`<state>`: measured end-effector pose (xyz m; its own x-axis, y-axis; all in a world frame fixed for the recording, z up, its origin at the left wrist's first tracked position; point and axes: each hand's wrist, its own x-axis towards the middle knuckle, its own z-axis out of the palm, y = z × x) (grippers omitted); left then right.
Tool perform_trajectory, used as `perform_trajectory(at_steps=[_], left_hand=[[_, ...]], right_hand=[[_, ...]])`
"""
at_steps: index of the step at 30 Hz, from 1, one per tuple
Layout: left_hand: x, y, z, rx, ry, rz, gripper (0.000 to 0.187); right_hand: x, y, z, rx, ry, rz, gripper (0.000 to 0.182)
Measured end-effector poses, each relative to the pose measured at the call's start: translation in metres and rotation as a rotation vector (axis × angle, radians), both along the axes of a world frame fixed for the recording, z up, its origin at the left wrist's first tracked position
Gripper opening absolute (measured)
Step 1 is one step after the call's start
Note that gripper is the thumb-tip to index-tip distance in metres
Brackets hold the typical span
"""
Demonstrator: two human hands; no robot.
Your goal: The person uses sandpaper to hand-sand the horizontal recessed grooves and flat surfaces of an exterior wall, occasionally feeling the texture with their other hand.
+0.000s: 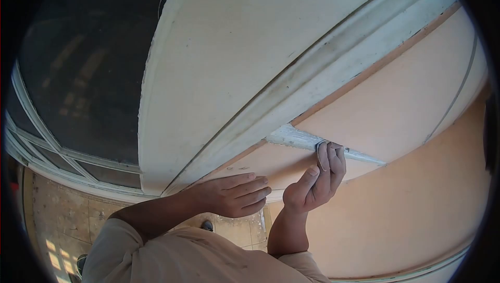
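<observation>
My right hand (325,176) is raised against the wall with its fingers curled around a small folded grey sheet that looks like sandpaper (321,157). It is pressed at a white, rough-looking strip (297,137) that runs across the peach wall (385,90) and narrows to a point on the right. Part of the sheet is hidden behind my fingers. My left hand (237,194) holds nothing; its fingers are stretched out, lying close to the wall's lower part, left of my right hand.
A long whitish moulded frame (312,74) slants along the wall, beside a pale flat panel (234,48). Dark window glass (94,74) with white bars stands on the left. Below lies a stained tiled floor (67,215), with a shoe (207,225) on it.
</observation>
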<state>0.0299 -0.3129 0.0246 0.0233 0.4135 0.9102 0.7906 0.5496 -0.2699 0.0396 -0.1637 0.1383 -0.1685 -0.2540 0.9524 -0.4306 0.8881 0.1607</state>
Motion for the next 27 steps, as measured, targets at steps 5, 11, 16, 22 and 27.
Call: perform_trajectory(at_steps=[5,11,16,22,27], left_hand=[[-0.006,0.0,0.004,0.008,-0.026,-0.08,0.014],[-0.007,-0.004,0.002,0.01,0.073,-0.022,0.014],[-0.008,-0.002,0.0,0.029,0.027,-0.064,0.016],[-0.005,-0.006,0.001,-0.056,0.051,0.035,0.008],[-0.001,-0.005,-0.004,-0.055,0.007,0.014,0.008]], right_hand=[[0.014,-0.056,0.005,0.239,-0.019,0.005,0.042],[0.013,-0.019,0.007,0.06,-0.047,-0.11,0.037],[0.012,-0.063,0.001,0.168,-0.041,-0.074,0.043],[0.01,-0.011,-0.001,0.095,-0.063,-0.133,0.043],[0.004,-0.017,-0.009,-0.082,-0.028,-0.131,0.045]])
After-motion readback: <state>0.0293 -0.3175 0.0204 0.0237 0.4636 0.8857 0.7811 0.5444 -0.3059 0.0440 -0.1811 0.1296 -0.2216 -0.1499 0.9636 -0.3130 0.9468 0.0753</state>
